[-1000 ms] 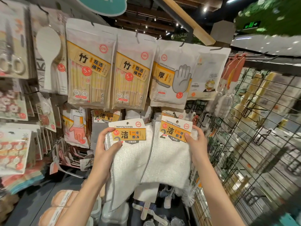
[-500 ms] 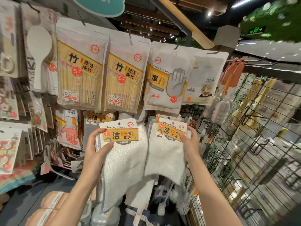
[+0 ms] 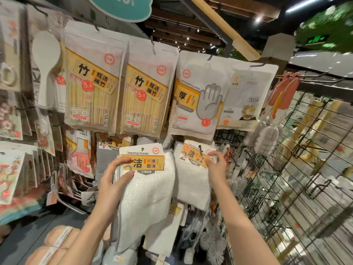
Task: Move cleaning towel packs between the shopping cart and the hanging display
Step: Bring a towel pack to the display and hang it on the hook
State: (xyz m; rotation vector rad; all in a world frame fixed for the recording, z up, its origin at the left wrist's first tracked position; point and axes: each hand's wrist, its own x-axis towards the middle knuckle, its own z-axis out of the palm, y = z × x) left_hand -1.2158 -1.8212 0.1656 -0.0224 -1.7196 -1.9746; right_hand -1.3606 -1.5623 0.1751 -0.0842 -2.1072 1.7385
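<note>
Your right hand [image 3: 214,165] pinched one cleaning towel pack [image 3: 193,169] at its hook [image 3: 200,148], your left hand [image 3: 116,175] gripped another pack [image 3: 147,180] below the bamboo packs [image 3: 141,100]; you needed each header hole squared to its peg

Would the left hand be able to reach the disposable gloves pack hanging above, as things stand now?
Probably not freely: the left hand is gripping a cleaning towel pack by its header card. The disposable gloves pack hangs unobstructed above and to the right, so the path is open, but the hand is occupied.
</note>
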